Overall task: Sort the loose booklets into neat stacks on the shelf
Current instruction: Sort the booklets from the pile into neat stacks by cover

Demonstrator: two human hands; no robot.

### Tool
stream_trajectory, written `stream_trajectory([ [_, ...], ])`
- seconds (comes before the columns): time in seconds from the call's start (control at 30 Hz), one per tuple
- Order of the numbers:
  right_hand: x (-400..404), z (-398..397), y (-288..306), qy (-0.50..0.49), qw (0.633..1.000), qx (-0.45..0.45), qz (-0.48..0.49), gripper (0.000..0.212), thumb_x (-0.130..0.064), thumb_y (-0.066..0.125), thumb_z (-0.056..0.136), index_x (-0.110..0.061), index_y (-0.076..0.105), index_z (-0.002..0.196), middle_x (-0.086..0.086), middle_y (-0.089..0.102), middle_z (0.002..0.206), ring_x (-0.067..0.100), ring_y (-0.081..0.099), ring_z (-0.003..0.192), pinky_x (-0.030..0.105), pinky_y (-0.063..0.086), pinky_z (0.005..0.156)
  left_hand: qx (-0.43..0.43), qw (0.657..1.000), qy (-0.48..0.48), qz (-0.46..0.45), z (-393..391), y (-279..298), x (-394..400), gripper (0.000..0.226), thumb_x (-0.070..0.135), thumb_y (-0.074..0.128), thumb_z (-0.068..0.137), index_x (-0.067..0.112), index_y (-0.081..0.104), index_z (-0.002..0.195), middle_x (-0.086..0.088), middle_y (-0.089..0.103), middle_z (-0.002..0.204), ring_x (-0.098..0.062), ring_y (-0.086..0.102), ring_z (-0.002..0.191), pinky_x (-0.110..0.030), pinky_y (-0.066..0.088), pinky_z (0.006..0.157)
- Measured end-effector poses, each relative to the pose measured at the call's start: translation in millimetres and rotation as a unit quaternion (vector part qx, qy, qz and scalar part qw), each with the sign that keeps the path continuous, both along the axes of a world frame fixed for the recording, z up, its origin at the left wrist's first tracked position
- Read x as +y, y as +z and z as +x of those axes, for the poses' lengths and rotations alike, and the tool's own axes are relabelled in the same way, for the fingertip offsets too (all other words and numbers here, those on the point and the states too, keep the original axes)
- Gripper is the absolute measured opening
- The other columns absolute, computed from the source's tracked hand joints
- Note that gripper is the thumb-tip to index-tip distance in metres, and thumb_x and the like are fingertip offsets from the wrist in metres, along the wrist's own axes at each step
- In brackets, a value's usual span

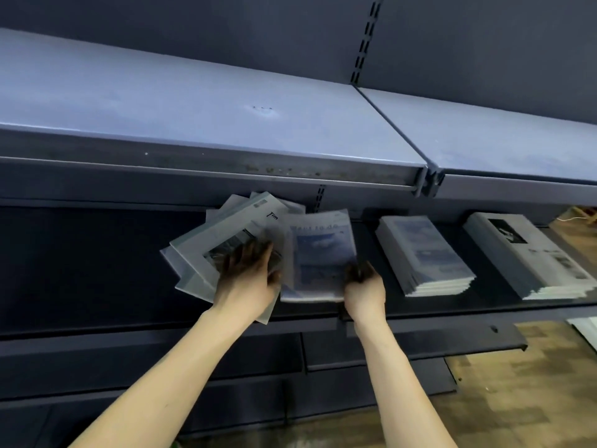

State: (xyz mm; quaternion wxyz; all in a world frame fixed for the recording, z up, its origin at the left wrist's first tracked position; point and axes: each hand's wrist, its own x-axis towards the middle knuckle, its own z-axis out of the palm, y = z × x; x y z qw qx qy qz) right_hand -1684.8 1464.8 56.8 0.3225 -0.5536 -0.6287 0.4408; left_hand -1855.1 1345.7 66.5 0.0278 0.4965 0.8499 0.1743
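Booklets are mostly still a mess here: a fanned loose pile (pixel 206 250) sits on the dark shelf (pixel 97 270), with two tidy stacks further right, a blue-cover stack (pixel 426 253) and a grey stack (pixel 529 257) beyond it. The left hand (pixel 248 273) lies on the loose pile with fingers spread, pressing rather than gripping. The right hand (pixel 363 286) pinches the near right corner of a blue booklet (pixel 319 253) that overlaps the pile's right edge. It looks like the same cover as the blue stack, so I'd say that's where it goes. Tip for this step: keep the left hand pinning the pile so nothing drags along, lift the booklet clear instead of sliding it, then square its edges against the stack before letting go.
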Motion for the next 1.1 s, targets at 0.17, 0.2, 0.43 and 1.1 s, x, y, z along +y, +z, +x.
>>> stream_trajectory([
  [0.17, 2.4, 29.9, 2.1, -0.055, 0.998, -0.001, 0.017, 0.031, -0.015, 0.048, 0.1, -0.013, 0.061, 0.128, 0.008, 0.069, 0.113, 0.029, 0.063, 0.104, 0.036, 0.05, 0.088, 0.005, 0.999, -0.034, -0.032, 14.0, 9.4, 18.1, 0.067, 0.044, 0.039, 0.101, 0.022, 0.009, 0.157, -0.006, 0.011, 0.163, -0.028, 0.013, 0.149, -0.044, 0.013, 0.12],
  [0.2, 1.6, 37.8, 3.6, -0.063, 0.998, 0.0, 0.022, 0.029, -0.016, 0.048, 0.101, -0.013, 0.061, 0.127, 0.005, 0.067, 0.111, 0.027, 0.061, 0.102, 0.035, 0.048, 0.087, 0.006, 0.998, -0.044, -0.038, 18.2, 10.3, 21.8, 0.067, 0.045, 0.039, 0.101, 0.022, 0.009, 0.156, -0.006, 0.011, 0.163, -0.028, 0.013, 0.149, -0.045, 0.014, 0.121],
  [0.43, 4.7, 83.8, 6.6, -0.102, 0.993, 0.025, 0.056, 0.019, -0.02, 0.046, 0.103, -0.015, 0.062, 0.112, 0.0, 0.065, 0.091, 0.02, 0.059, 0.088, 0.03, 0.042, 0.066, -0.006, 0.993, -0.086, -0.076, 54.3, 18.8, 44.1, 0.067, 0.048, 0.037, 0.101, 0.026, 0.006, 0.157, -0.005, 0.005, 0.164, -0.03, 0.007, 0.15, -0.046, 0.013, 0.121],
  [1.1, 100.6, 210.9, -4.9, -0.125, 0.991, 0.048, 0.013, 0.037, -0.024, 0.045, 0.103, -0.017, 0.054, 0.138, 0.003, 0.065, 0.123, 0.023, 0.061, 0.11, 0.029, 0.042, 0.083, -0.037, 0.988, -0.096, -0.116, 184.8, 20.7, 132.8, 0.066, 0.047, 0.042, 0.1, 0.026, 0.013, 0.156, -0.006, -0.001, 0.164, -0.03, 0.017, 0.148, -0.046, 0.031, 0.115],
])
